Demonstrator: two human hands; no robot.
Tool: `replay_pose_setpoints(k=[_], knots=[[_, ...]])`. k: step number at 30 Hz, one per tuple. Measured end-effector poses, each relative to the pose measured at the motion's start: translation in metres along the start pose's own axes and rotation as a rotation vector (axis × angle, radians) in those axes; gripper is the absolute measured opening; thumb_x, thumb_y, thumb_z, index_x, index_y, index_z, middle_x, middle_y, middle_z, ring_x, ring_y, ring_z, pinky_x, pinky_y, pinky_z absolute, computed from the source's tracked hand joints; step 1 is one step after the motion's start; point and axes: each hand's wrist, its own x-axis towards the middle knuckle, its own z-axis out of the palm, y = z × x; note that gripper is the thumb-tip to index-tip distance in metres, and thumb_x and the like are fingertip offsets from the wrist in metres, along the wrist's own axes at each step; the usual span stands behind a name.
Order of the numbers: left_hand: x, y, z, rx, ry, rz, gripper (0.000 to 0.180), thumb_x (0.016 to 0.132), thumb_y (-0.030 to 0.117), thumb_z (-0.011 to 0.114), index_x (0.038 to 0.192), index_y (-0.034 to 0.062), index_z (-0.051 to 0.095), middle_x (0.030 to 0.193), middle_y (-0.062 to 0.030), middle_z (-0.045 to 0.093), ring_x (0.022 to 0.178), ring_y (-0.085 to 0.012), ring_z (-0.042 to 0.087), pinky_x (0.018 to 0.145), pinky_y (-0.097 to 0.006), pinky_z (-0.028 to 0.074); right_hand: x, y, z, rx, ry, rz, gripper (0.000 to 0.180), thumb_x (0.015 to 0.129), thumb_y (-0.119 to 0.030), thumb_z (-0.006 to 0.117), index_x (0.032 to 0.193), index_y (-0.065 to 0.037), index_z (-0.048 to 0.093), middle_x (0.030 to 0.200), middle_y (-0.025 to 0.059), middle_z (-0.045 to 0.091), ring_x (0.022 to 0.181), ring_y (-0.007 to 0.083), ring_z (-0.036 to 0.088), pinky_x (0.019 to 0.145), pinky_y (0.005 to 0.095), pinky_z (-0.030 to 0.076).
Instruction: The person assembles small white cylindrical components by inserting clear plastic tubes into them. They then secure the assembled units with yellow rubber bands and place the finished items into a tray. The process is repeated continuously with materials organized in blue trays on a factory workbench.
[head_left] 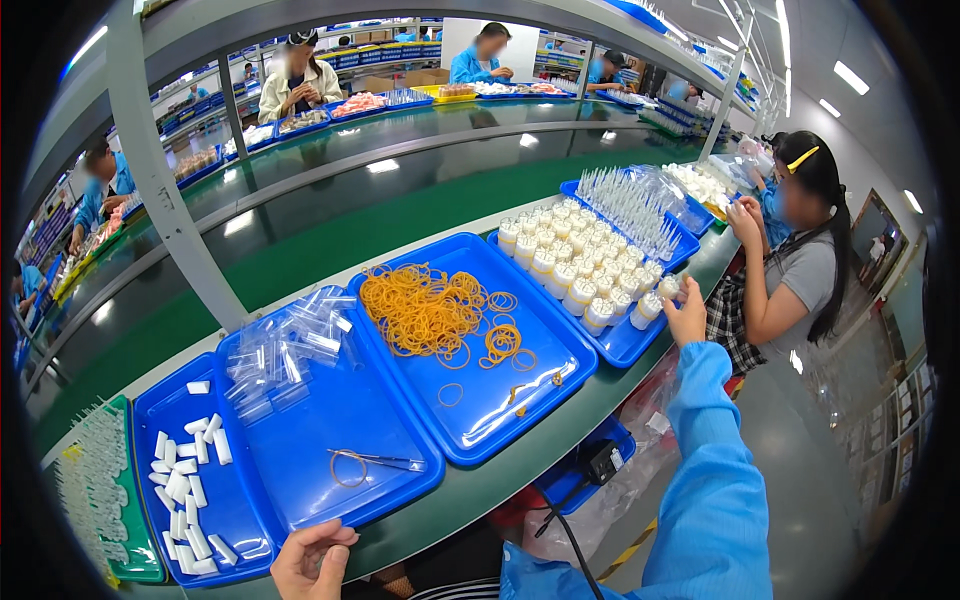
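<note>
My right hand [687, 318] reaches to the right edge of a blue tray [628, 352], its thumb and forefinger around a small banded bundle of white tubes [669, 287]. Rows of similar upright bundles [565, 250], with yellowish bands low on them, fill that tray. My left hand [315, 562] is at the front edge of another blue tray [390, 425], fingers loosely curled, thumb apart, nothing visible in it. In this tray lie clear plastic tubes [285, 350], a slim pointed metal tool [385, 461] and a single rubber band [348, 468].
A blue tray [490, 425] between holds a heap of rubber bands [420, 305]. White cylinders [178, 487] lie in a blue tray at left, beside a green tray [145, 550] of thin clear pieces. A metal post [165, 190] rises behind. A co-worker [800, 240] sits at right.
</note>
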Motion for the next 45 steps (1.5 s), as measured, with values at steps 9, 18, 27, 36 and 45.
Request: replay_pose_setpoints(k=[9, 18, 27, 36, 45], knots=[[0.003, -0.003, 0.0, -0.029, -0.027, -0.025, 0.025, 0.096, -0.004, 0.06, 0.121, -0.0068, 0.061, 0.108, -0.0125, 0.069, 0.101, -0.0192, 0.067, 0.092, -0.03, 0.052, -0.054, -0.077, -0.021, -0.206, 0.033, -0.027, 0.068, 0.079, -0.041, 0.08, 0.128, -0.003, 0.053, 0.1, 0.0054, 0.07, 0.098, 0.0252, 0.062, 0.088, 0.0425, 0.042], [-0.003, -0.008, -0.008, -0.058, 0.007, -0.026, 0.027, 0.095, -0.004, 0.06, 0.122, -0.0064, 0.06, 0.11, -0.0138, 0.069, 0.103, -0.0206, 0.066, 0.094, -0.031, 0.052, -0.028, -0.033, -0.003, -0.206, 0.077, 0.141, 0.055, 0.07, -0.036, 0.088, 0.11, -0.008, 0.061, 0.094, 0.0046, 0.069, 0.092, 0.0288, 0.063, 0.083, 0.0447, 0.047], [-0.005, -0.011, -0.024, 0.014, -0.037, -0.014, 0.027, 0.092, 0.001, 0.066, 0.119, -0.0048, 0.063, 0.109, -0.0147, 0.07, 0.102, -0.0193, 0.068, 0.091, -0.031, 0.054, -0.075, -0.194, -0.026, 0.605, -0.148, -0.097, 0.02, 0.095, -0.016, 0.066, 0.107, -0.001, 0.06, 0.096, 0.0057, 0.061, 0.086, 0.0151, 0.057, 0.08, 0.0295, 0.048], [-0.027, -0.006, -0.052, 0.02, 0.072, 0.071, 0.028, 0.094, 0.006, 0.066, 0.122, -0.0002, 0.066, 0.113, -0.0128, 0.068, 0.103, -0.0182, 0.067, 0.088, -0.03, 0.054, -0.211, -0.495, 0.04, 0.528, -0.974, -1.509, 0.042, 0.082, -0.025, 0.075, 0.118, -0.006, 0.061, 0.107, 0.0097, 0.064, 0.096, 0.0287, 0.059, 0.087, 0.0406, 0.046], [-0.075, -0.014, -0.136, 0.243, 0.62, 0.218, 0.023, 0.09, 0.003, 0.069, 0.113, 0.0018, 0.07, 0.11, -0.0122, 0.066, 0.095, -0.0186, 0.067, 0.083, -0.029, 0.055, -0.283, -0.583, 0.202, 0.307, -0.875, -1.284, 0.054, 0.096, -0.034, 0.059, 0.141, -0.007, 0.048, 0.136, 0.0152, 0.055, 0.121, 0.0353, 0.051, 0.1, 0.0469, 0.043]])
